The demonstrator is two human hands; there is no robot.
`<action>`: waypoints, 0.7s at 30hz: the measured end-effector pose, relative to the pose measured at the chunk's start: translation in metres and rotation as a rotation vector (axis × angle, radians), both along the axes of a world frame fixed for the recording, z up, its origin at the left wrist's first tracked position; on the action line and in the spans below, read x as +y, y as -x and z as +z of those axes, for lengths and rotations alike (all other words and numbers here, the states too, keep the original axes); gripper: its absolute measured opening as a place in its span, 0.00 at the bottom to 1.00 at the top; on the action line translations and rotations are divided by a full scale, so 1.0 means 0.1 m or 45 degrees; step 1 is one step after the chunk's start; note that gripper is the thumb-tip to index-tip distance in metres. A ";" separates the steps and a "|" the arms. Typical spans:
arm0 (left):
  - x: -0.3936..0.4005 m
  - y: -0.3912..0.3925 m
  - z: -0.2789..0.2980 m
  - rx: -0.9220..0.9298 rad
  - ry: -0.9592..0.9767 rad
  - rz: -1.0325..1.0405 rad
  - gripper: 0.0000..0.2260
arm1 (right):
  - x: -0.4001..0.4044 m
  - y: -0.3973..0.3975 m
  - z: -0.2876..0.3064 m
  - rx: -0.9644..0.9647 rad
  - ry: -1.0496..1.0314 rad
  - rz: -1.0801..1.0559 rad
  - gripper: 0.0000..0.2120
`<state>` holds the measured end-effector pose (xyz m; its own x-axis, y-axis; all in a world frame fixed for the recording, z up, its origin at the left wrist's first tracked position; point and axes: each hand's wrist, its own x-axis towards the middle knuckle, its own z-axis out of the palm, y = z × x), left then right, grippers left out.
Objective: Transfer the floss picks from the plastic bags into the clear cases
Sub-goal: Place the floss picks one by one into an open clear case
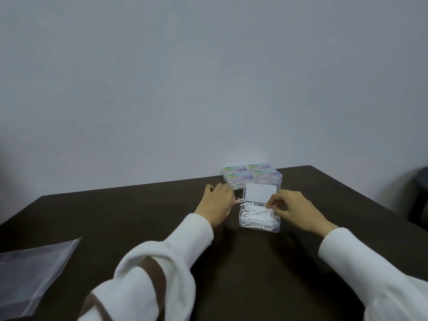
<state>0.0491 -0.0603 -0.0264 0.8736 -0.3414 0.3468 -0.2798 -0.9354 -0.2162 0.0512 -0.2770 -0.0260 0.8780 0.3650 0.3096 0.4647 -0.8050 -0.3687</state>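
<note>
On the dark brown table (139, 216), her right hand (293, 208) pinches white floss picks (257, 215) over the open clear plastic case (259, 225), while the left hand (216, 201) rests beside it, fingers relaxed.

closed cases (252, 176) block far side — wall (208, 77) behind

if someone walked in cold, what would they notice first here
The open clear case, heaped with white floss picks, sits mid-table with its lid up, and the right hand pinches at the picks over its right side. The left hand rests just left of the case, near a few loose picks. Behind, four closed labelled cases stand by the wall, and an empty-looking plastic bag lies at the near left edge.
</note>
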 end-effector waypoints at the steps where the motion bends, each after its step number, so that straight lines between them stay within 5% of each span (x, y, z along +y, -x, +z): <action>1: -0.08 -0.03 0.02 -0.004 0.001 -0.037 0.13 | -0.03 0.00 0.00 -0.003 0.001 -0.009 0.07; 10: -0.43 -0.12 0.01 0.036 0.069 -0.211 0.12 | -0.20 -0.08 -0.06 0.032 -0.214 -0.133 0.08; 16: -0.32 -0.10 -0.05 0.099 0.974 -0.173 0.10 | -0.14 -0.11 -0.13 0.246 -0.609 -0.148 0.08; 19: -0.38 -0.06 -0.11 0.367 1.621 -0.065 0.15 | -0.02 -0.10 -0.18 0.636 -0.968 -0.104 0.15; 21: -0.44 -0.09 -0.19 0.577 1.841 -0.029 0.19 | 0.07 -0.15 -0.25 0.728 -1.114 -0.161 0.23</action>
<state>0.0584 -0.1047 -0.0455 0.9947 0.0327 0.0972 -0.0856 -0.2563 0.9628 0.0658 -0.2699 -0.0507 0.9926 0.1097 -0.0518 -0.0311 -0.1826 -0.9827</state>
